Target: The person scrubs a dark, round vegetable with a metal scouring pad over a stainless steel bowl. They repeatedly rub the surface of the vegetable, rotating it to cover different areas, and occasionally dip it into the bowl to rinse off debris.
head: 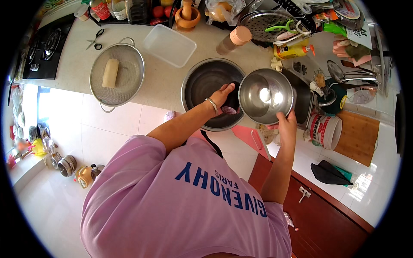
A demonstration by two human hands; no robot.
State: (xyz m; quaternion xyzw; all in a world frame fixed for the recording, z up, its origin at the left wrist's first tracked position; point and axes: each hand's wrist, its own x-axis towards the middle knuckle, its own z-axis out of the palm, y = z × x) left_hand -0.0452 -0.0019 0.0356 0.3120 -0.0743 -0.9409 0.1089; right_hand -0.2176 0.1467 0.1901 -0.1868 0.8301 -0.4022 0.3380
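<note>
My left hand, with a bangle at the wrist, is closed around a dark purple, cut piece of vegetable over a large dark-bottomed metal basin. To the right, my right hand grips the lower rim of a shiny stainless steel bowl, tilted beside the basin; nothing but reflections shows inside it. A peeled pale root vegetable section lies in a mesh strainer on the counter at the left. Between strainer and basin, farther back, is a translucent plastic lid or tray.
Black-handled scissors lie behind the strainer. A pink-capped bottle and a wooden mortar stand behind the basin. The sink and a white bucket are at the right, the gas stove far left.
</note>
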